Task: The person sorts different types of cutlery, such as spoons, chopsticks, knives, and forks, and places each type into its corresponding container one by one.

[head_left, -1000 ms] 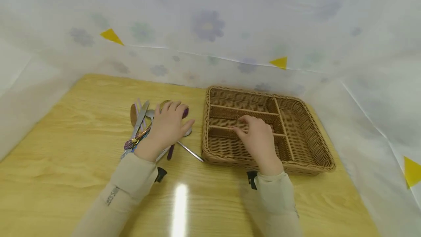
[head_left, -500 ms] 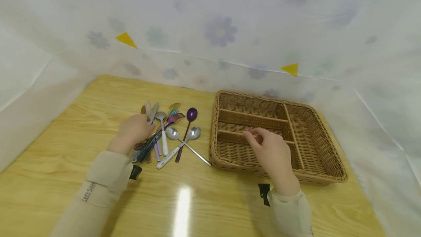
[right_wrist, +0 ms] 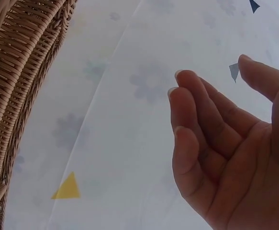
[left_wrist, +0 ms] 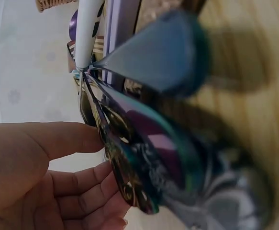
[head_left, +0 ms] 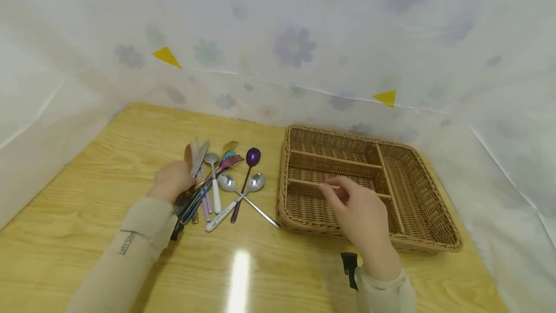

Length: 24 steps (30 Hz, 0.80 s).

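Observation:
My left hand [head_left: 171, 180] is at the left side of a heap of cutlery. In the left wrist view its thumb and curled fingertips pinch an ornate, dark gold and iridescent handle [left_wrist: 122, 165], apparently a fork's. Other handles lie close by, one with a blue-grey rounded end [left_wrist: 163, 52]. A silver knife [head_left: 201, 158] and a brown-tipped piece [head_left: 188, 155] stick out beyond the hand. To the right lie iridescent forks [head_left: 230, 159], a white-handled spoon [head_left: 215, 194], and a purple spoon [head_left: 253, 157]. My right hand [head_left: 362, 211] hovers over the wicker basket [head_left: 282, 197], holding nothing, fingers loosely bent.
The basket has several compartments separated by wicker dividers [head_left: 336, 160]. Two silver spoons cross near it; one thin handle [head_left: 262, 212] reaches the basket's left edge. A pale flowered sheet [head_left: 260, 62] with yellow triangles [head_left: 385, 98] surrounds the wooden table [head_left: 208, 274].
My left hand has moved from above the heap to its left side, down onto the handles, uncovering the spoons and forks. My right hand has stayed over the basket.

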### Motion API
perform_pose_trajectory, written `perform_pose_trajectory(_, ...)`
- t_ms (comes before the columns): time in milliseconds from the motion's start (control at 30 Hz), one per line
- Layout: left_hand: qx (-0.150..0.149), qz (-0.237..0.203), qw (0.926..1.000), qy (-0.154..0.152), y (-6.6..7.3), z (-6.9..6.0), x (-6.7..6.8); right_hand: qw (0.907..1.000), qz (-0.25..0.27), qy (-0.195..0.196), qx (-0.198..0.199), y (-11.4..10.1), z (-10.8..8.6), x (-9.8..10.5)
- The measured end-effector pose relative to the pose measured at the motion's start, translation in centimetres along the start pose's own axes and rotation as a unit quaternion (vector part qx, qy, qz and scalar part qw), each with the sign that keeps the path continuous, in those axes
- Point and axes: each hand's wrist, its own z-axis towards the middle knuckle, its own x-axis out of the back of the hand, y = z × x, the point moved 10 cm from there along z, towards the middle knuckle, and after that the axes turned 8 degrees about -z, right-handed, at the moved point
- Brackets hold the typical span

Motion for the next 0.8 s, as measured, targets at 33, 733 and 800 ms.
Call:
perform_pose_trajectory(33,0.003,-0.005,1.0,0.002,-0.1,0.1,-0.1,1.0,0.002,0.002,0.001,0.0,-0.1,0.1)
perform_pose_trajectory(733,-0.012,-0.075,0.9874,0.139,-0.4,-0.9,3.0,0.9999,-0.004,-0.016,0.0,0.1,-0.6,-0.3)
perform_pose_trajectory(800,-0.014,-0.082,0.9849,0.152,-0.3,-1.0,3.3,0.9998,-0.005,-0.017,-0.002,0.2,-0.6,-0.3)
